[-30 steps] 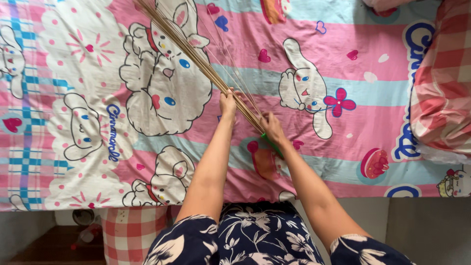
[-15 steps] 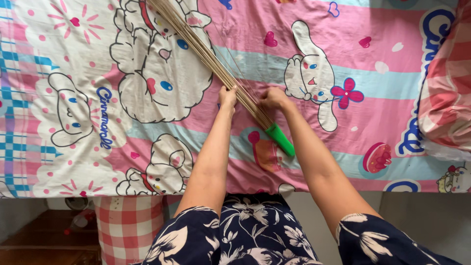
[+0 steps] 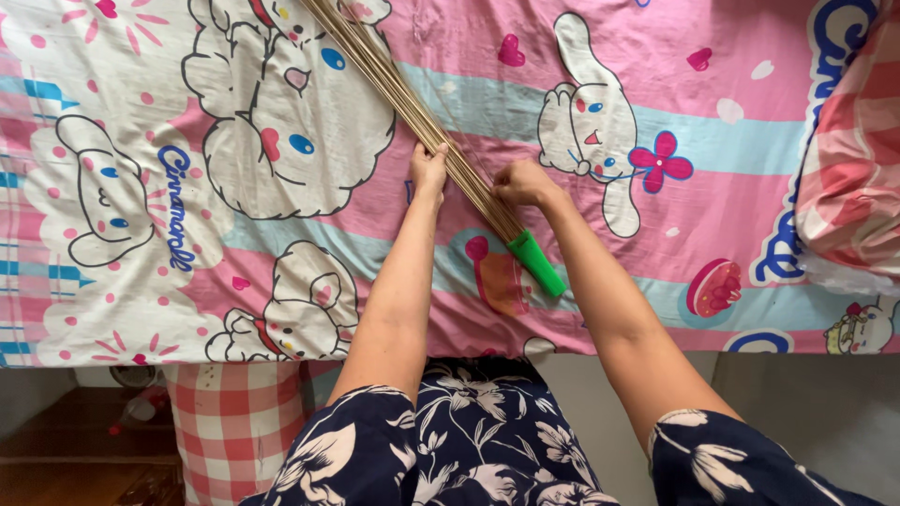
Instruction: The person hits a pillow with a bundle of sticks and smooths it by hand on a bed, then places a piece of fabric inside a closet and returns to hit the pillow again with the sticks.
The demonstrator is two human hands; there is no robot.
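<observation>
A stick broom (image 3: 412, 103), a tight bundle of thin tan ribs bound into a green plastic handle (image 3: 536, 263), lies slantwise on the bed, its ribs running from the top edge of the frame left of centre down to the handle just right of centre. The left hand (image 3: 428, 169) sits against the left side of the bundle, fingers curled at the ribs and touching them; whether its grip is fully clenched round them cannot be told. The right hand (image 3: 525, 183) is on the right side of the bundle just above the handle, fingers bent and pinching at the ribs, the grip grasping some of the sticks. The two hands are near each other with the bundle between them. Under the broom is a pink, white and pale blue bedsheet (image 3: 731, 169) printed with white cartoon rabbits, hearts and flowers. At the right edge of the frame lies a red-and-white checked pillow (image 3: 853, 178). In the lower left, below the edge of the bed, stands a red checked cloth item (image 3: 234, 422). Dark floral sleeves (image 3: 487, 450) fill the bottom centre.
</observation>
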